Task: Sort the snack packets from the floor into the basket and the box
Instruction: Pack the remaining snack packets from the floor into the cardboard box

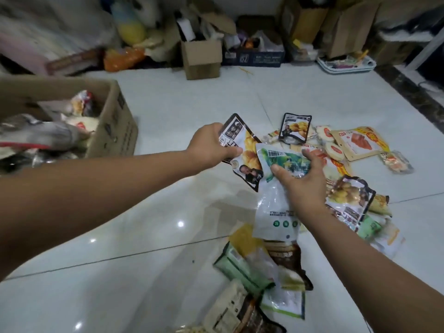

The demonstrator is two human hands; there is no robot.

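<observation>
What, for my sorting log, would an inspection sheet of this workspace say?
Surface: glossy white tiled floor, with light reflections.
Job's things: cardboard box at left, already holding packets; loose snack packets scattered on the floor to the right.
Clutter: small open carton, orange bag and brown paper bag along the far wall.
Hands: left hand grips a black-and-yellow packet; right hand grips a green-printed packet.
Cables: nothing seen.
Surroundings: pale basket of small items by the far wall; dark border strip at right.
</observation>
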